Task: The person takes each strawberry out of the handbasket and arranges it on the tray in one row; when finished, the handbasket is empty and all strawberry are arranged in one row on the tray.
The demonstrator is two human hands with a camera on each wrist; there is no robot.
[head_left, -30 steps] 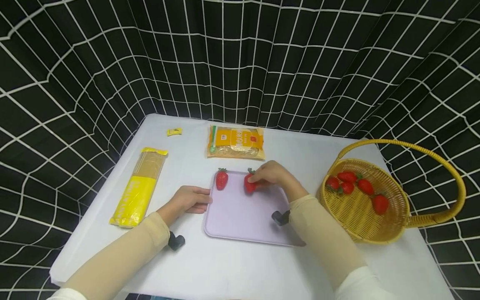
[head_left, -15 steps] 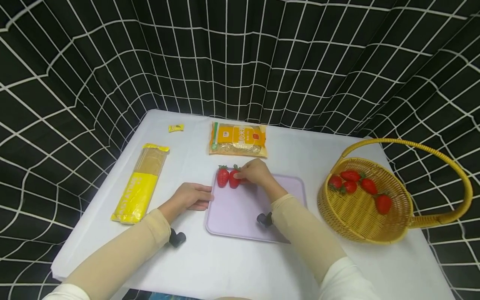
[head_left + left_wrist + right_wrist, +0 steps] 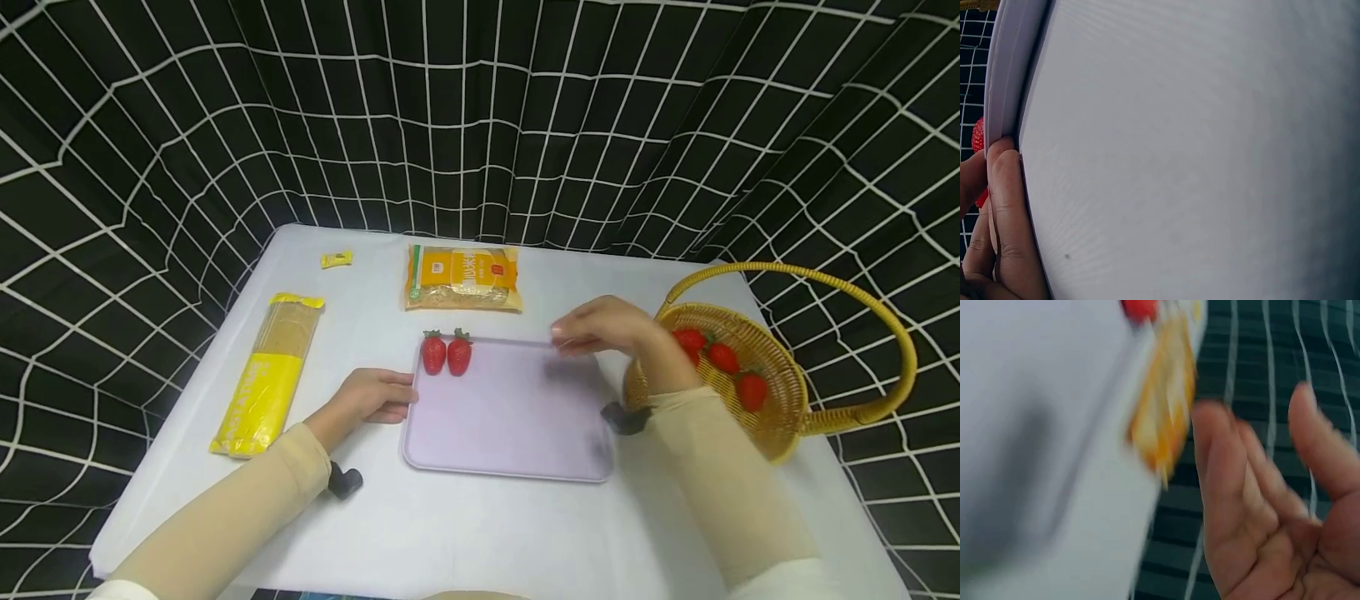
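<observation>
Two strawberries (image 3: 433,354) stand side by side in the far left corner of the pale purple tray (image 3: 510,417), leaves pointing away from me. My left hand (image 3: 372,396) pinches the tray's left edge; in the left wrist view the thumb lies above the rim (image 3: 1007,69) and the fingers below it. Over the tray's far right corner hangs my right hand (image 3: 603,325), holding nothing. Thumb and fingers are apart in the right wrist view. Beside it, the yellow wicker basket (image 3: 797,396) contains several strawberries (image 3: 722,358), and my right hand and wrist cover part of its left side.
Behind the tray lies an orange grain bag (image 3: 462,279). A long yellow pasta packet (image 3: 267,379) is on the left, with a small yellow packet (image 3: 336,259) farther back. The basket's tall handle (image 3: 900,350) arches over the right side of the white table (image 3: 450,533).
My right hand slid a strawberry left until it stood close to the other one, then let go and moved right towards the basket. The left hand stays at the tray's edge.
</observation>
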